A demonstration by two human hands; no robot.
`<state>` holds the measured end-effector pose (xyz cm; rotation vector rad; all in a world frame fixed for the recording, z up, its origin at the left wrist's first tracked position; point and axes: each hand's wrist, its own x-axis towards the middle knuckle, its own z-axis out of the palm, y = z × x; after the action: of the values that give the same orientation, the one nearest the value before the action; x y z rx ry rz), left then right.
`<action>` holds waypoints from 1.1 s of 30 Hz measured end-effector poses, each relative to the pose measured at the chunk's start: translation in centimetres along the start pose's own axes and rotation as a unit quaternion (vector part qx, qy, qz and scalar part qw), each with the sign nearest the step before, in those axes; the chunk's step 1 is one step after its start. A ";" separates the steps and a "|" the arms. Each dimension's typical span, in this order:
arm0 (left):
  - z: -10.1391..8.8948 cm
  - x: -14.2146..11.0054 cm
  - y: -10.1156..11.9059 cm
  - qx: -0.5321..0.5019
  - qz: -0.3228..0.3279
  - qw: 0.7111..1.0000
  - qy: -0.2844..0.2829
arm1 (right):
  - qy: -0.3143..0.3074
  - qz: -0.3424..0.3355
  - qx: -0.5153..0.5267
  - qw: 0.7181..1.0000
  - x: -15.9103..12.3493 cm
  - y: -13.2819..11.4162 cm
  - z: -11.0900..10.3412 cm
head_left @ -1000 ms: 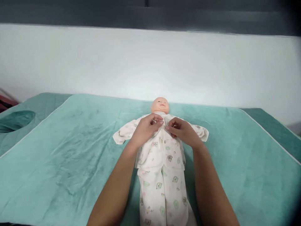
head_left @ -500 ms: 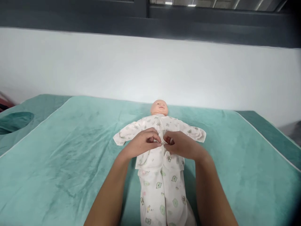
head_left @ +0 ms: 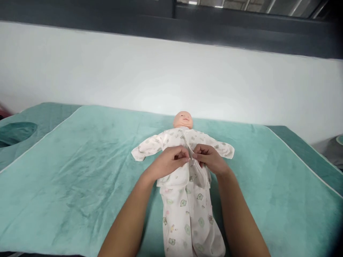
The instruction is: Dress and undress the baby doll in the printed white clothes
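Observation:
A baby doll [head_left: 183, 120] lies on its back with its head toward the wall. It wears a white printed jacket [head_left: 171, 137] with sleeves spread to both sides, and matching trousers [head_left: 179, 221]. My left hand [head_left: 171, 160] pinches the left front edge of the jacket at mid-chest. Facing it, my right hand [head_left: 210, 159] pinches the other front edge, which is lifted and folded outward. Below the hands the jacket front gapes, and printed cloth shows inside the opening. Buttons or snaps under the fingertips are hidden.
A teal cloth [head_left: 80, 160] with white piping covers the bed. At the far left is a dark teal oval opening [head_left: 17, 134]. Behind rises a white wall [head_left: 150, 75] under a dark window frame [head_left: 107, 18]. A grey object [head_left: 334, 150] stands at the right edge.
The lower jacket front, closed before, now gapes, its right-hand edge pulled outward. Both hands have shifted slightly right in view. The camera view has tilted a little.

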<state>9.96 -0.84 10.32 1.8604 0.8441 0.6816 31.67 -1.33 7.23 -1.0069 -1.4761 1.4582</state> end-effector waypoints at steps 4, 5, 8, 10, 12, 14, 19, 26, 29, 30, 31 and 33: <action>0.2 0.4 -0.4 0.073 -0.001 0.996 0.042 | -0.011 0.018 0.000 1.000 -0.2 -0.4 0.1; 0.2 0.4 -0.5 0.084 0.003 0.996 0.036 | -0.016 0.025 -0.004 1.000 -0.2 -0.5 0.1; 0.2 0.5 -0.6 0.071 0.001 0.997 0.025 | -0.027 0.041 -0.015 0.999 -0.2 -0.5 0.0; 0.1 0.5 -0.7 0.015 -0.012 1.000 0.024 | -0.028 0.042 -0.018 0.999 -0.3 -0.4 -0.1; 0.0 0.5 -0.7 -0.045 -0.015 0.999 0.010 | -0.031 0.039 -0.017 0.999 -0.2 -0.3 -0.2; 0.0 0.5 -0.8 -0.087 -0.013 0.996 -0.001 | -0.035 0.039 -0.015 0.999 -0.2 -0.3 -0.3; 0.5 0.7 -1.4 -0.156 -0.017 0.987 0.026 | -0.035 0.039 -0.012 0.999 -0.2 -0.2 -0.3; 0.9 0.7 -1.7 -0.120 -0.025 0.992 0.032 | -0.029 0.033 -0.006 0.999 -0.2 0.1 -0.4; 0.9 0.7 -1.7 -0.126 -0.023 0.991 0.030 | -0.024 0.024 0.006 0.999 -0.2 0.1 -0.4; 0.9 0.7 -1.7 -0.130 -0.020 0.991 0.031 | -0.023 0.023 0.007 0.999 -0.2 0.1 -0.3; 0.9 0.7 -1.7 -0.134 -0.016 0.990 0.032 | -0.023 0.024 0.004 0.999 -0.3 0.0 -0.3; 0.9 0.7 -1.7 -0.144 -0.011 0.989 0.034 | -0.026 0.033 -0.006 0.999 -0.3 -0.2 -0.2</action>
<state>10.65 -0.20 8.53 1.5739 0.7646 0.8130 31.97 -1.50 7.41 -1.0408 -1.5033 1.5341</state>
